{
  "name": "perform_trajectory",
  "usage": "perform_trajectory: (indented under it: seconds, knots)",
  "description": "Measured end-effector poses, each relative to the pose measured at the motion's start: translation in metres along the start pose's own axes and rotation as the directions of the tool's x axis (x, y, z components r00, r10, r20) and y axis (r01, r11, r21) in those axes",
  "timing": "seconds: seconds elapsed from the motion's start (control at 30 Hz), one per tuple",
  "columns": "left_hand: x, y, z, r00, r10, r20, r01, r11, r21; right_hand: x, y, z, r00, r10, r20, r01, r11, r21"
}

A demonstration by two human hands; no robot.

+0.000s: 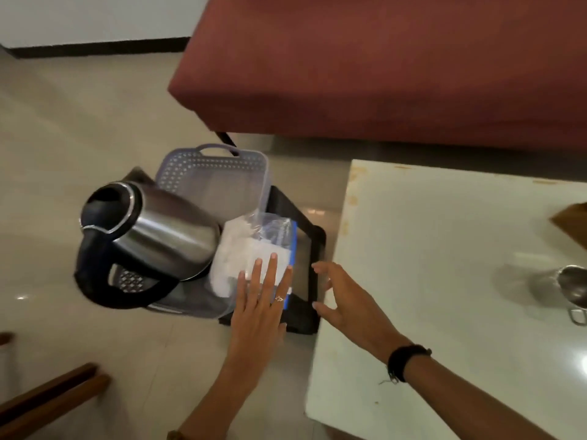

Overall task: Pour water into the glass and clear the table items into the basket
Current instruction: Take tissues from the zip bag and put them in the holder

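Note:
A grey perforated basket [212, 173] stands on a black stool [309, 281] left of the white table [444, 249]. Inside it a steel electric kettle [158, 230] with a black handle lies tilted, and a clear plastic bag of white contents [251, 249] with a blue strip sits beside it. My left hand [260, 306], fingers straight, rests flat on the bag at the basket's near right side. My right hand [343, 296] hovers open just right of the basket, over the stool's edge, holding nothing. A steel glass [571, 287] stands at the table's right edge.
A dark red sofa [381, 65] fills the back. A brown object [571, 220] lies at the table's far right. Wooden furniture legs [50, 404] show at the bottom left on the tiled floor.

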State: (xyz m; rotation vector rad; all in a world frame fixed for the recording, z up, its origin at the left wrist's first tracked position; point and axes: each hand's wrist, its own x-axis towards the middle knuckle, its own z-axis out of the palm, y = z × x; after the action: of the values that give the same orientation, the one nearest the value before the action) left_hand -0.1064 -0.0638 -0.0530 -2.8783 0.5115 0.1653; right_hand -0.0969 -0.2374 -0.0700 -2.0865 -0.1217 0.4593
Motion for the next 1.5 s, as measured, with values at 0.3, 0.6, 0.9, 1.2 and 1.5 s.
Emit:
perform_trajectory:
  seconds: [0.3,0.6,0.9,1.2,1.5]
  knots:
    - [0.031,-0.052,0.034,0.997,0.069,-0.019,-0.067,0.994,0.080,0.046,0.000,0.041,0.981,-0.054,0.184,0.096,0.969,-0.229]
    - [0.022,-0.036,-0.011,0.976,-0.068,-0.209,-0.086,0.756,-0.649,0.027,-0.012,-0.002,0.932,-0.351,-0.089,0.280,0.854,-0.438]
    - [0.032,0.060,-0.089,0.989,-0.065,-0.136,-0.121,0.198,-0.973,-0.061,-0.018,-0.112,0.832,-0.485,-0.271,0.270,0.779,-0.565]
    - [0.039,0.173,-0.119,0.990,0.064,0.127,0.135,-0.145,-0.980,-0.160,0.030,-0.192,0.915,-0.147,-0.376,-0.035,0.898,-0.438]
    - [0.041,0.245,-0.116,0.986,-0.044,0.158,0.140,-0.278,-0.950,-0.199,0.073,-0.209,0.935,0.065,-0.349,-0.074,0.997,-0.013]
